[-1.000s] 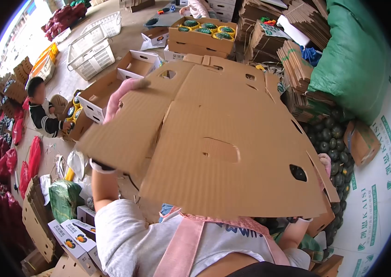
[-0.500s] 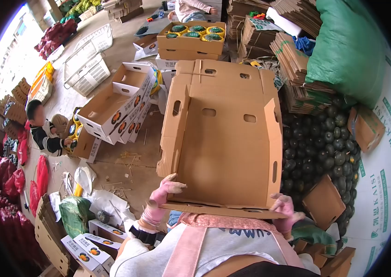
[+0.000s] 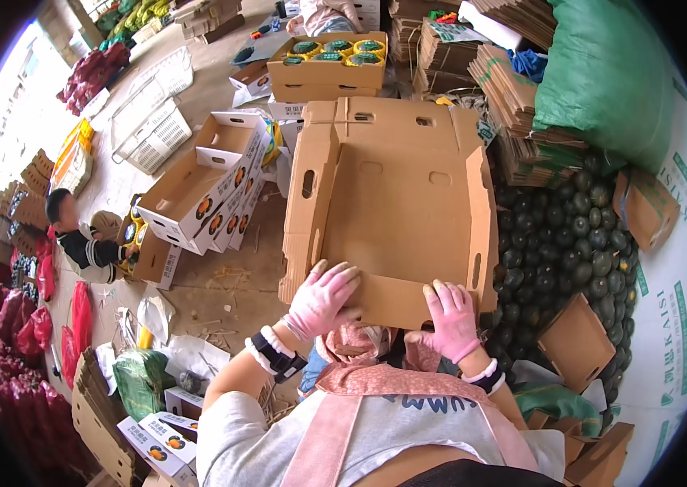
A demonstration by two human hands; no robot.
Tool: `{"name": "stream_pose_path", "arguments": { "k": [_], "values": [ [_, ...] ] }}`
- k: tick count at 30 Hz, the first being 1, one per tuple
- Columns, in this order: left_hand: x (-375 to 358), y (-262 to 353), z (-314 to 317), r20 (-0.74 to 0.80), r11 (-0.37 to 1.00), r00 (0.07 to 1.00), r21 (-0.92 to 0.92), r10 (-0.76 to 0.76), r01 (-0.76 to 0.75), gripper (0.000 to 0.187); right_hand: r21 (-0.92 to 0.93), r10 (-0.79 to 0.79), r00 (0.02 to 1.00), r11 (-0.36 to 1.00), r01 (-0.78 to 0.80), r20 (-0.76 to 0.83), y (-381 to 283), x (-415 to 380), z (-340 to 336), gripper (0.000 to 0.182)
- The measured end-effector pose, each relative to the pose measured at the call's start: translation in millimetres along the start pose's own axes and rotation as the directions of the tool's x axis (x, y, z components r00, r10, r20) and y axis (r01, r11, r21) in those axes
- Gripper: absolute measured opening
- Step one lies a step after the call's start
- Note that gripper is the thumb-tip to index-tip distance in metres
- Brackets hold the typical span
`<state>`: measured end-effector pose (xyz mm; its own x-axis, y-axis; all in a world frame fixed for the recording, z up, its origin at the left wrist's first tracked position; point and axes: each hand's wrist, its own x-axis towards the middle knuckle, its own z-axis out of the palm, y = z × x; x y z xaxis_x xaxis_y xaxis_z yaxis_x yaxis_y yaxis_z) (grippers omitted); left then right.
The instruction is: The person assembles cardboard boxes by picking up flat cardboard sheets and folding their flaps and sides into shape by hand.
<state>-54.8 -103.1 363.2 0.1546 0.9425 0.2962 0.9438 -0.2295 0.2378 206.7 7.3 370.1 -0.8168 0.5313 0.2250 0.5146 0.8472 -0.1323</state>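
Observation:
A brown cardboard box (image 3: 396, 211), partly folded up, lies in front of me with its far flap spread flat. My left hand (image 3: 323, 302), in a pink glove, grips the near wall (image 3: 388, 302) of the box close to its left corner, fingers over the top edge. Toward the right end of that wall, my right hand (image 3: 449, 321), also pink-gloved, holds it with the fingers laid over the inside and the thumb low on the outer side. The side walls lean up, with oval hand holes in them.
Dark green round squashes (image 3: 559, 260) are heaped at right beside a large green sack (image 3: 607, 101). White printed boxes (image 3: 213, 195) stand at left, near a crouching person (image 3: 88, 243). A box of yellow-wrapped squashes (image 3: 327, 73) sits beyond. Flattened cartons (image 3: 514, 97) are stacked at back right.
Both hands have moved inward from the near corners onto the near wall, which now stands higher and farther from my body. The crouching person has barely shifted.

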Motion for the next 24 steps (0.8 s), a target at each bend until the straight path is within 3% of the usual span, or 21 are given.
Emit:
{"name": "stream_pose_path", "arguments": {
  "k": [2, 3, 5, 6, 7, 8, 10, 11, 13, 14, 15, 16, 17, 18, 19, 20, 22, 23, 24],
  "values": [
    [0.3, -1.6, -1.9, 0.211, 0.994, 0.977, -0.103, 0.002, 0.021, 0.044, 0.069, -0.019, 0.972, 0.998, 0.003, 0.233, 8.5, -1.6, 13.3, 0.056],
    [-0.2, -3.2, 1.3, 0.367, 0.993, 0.93, -0.114, 0.003, 0.042, 0.044, 0.097, 0.002, 0.904, 0.994, -0.048, 0.427, 14.5, 0.9, 18.1, 0.045],
    [2.3, -1.6, 8.3, 0.647, 0.988, 0.762, -0.126, 0.012, 0.092, 0.042, 0.222, -0.174, 0.795, 0.974, 0.05, 0.581, 27.8, -1.0, 31.5, 0.04],
    [9.2, 2.8, 7.2, 0.784, 0.974, 0.612, -0.204, 0.1, 0.102, 0.036, 0.289, -0.261, 0.723, 0.953, 0.089, 0.639, 31.0, -1.5, 35.6, 0.038],
    [0.4, 1.9, 15.4, 0.774, 0.959, 0.606, -0.276, 0.183, 0.063, 0.035, 0.427, -0.337, 0.613, 0.904, 0.0, 0.715, 22.0, -0.3, 25.0, 0.039],
    [-8.9, 6.1, 19.5, 0.757, 0.937, 0.596, -0.35, 0.267, 0.025, 0.033, 0.452, -0.395, 0.549, 0.891, 0.034, 0.737, 18.7, -11.3, 33.3, 0.042],
    [-14.1, 11.7, 16.7, 0.799, 0.943, 0.548, -0.328, 0.246, 0.056, 0.034, 0.494, -0.378, 0.595, 0.868, -0.037, 0.709, 13.8, -28.0, 46.3, 0.041],
    [-14.7, 10.0, 14.0, 0.813, 0.929, 0.526, -0.353, 0.249, 0.107, 0.043, 0.527, -0.389, 0.621, 0.849, -0.045, 0.681, 19.2, -27.9, 44.6, 0.043],
    [-5.9, -2.6, -1.8, 0.567, 0.861, 0.78, -0.504, 0.264, 0.074, 0.05, 0.595, -0.41, 0.668, 0.801, -0.061, 0.621, 29.9, -27.6, 24.8, 0.047],
    [3.4, -11.5, -11.8, 0.421, 0.821, 0.872, -0.569, 0.25, 0.039, 0.053, 0.594, -0.306, 0.72, 0.783, -0.182, 0.623, 34.5, -8.3, -6.4, 0.05],
    [18.2, -22.5, -21.3, 0.188, 0.908, 0.978, -0.42, 0.088, 0.0, 0.055, 0.492, -0.084, 0.827, 0.835, -0.247, 0.557, 39.4, 7.8, -29.9, 0.047],
    [34.6, -33.5, -29.1, -0.084, 0.966, 0.996, -0.26, -0.037, 0.014, 0.057, 0.3, 0.266, 0.893, 0.874, -0.382, 0.364, 48.8, 13.6, -38.7, 0.044],
    [48.3, -41.9, -33.8, -0.224, 0.965, 0.948, -0.181, -0.228, 0.189, 0.057, 0.138, 0.474, 0.881, 0.871, -0.472, 0.02, 64.0, 17.0, -34.9, 0.04],
    [57.4, -65.6, -21.1, -0.3, 0.937, 0.896, -0.223, -0.328, 0.268, 0.055, 0.115, 0.585, 0.799, 0.811, -0.574, -0.138, 78.5, 27.1, -37.4, 0.035],
    [62.7, -88.0, -1.7, -0.205, 0.849, 0.846, -0.326, -0.492, 0.415, 0.057, 0.091, 0.584, 0.799, 0.812, -0.577, -0.144, 101.1, 31.5, -29.2, 0.032],
    [64.6, -113.1, 20.1, -0.173, 0.845, 0.842, -0.277, -0.511, 0.457, 0.05, 0.071, 0.586, 0.797, 0.81, -0.583, -0.148, 118.8, 34.2, -17.5, 0.029],
    [68.3, -154.1, 54.6, 0.317, 0.503, 0.819, -0.665, -0.479, 0.552, 0.047, 0.384, 0.613, 0.764, 0.668, -0.638, 0.202, 129.5, 43.9, -8.9, 0.026],
    [66.4, -150.6, 44.4, 0.376, 0.403, 0.827, -0.739, -0.419, 0.54, 0.046, 0.466, 0.491, 0.87, 0.779, -0.42, -0.036, 127.9, 33.3, 1.6, 0.024],
    [62.4, -145.7, 34.2, 0.417, 0.292, 0.837, -0.801, -0.354, 0.523, 0.045, 0.374, 0.338, 0.927, 0.891, -0.259, -0.164, 135.3, 23.1, 11.1, 0.024]
  ]
}}
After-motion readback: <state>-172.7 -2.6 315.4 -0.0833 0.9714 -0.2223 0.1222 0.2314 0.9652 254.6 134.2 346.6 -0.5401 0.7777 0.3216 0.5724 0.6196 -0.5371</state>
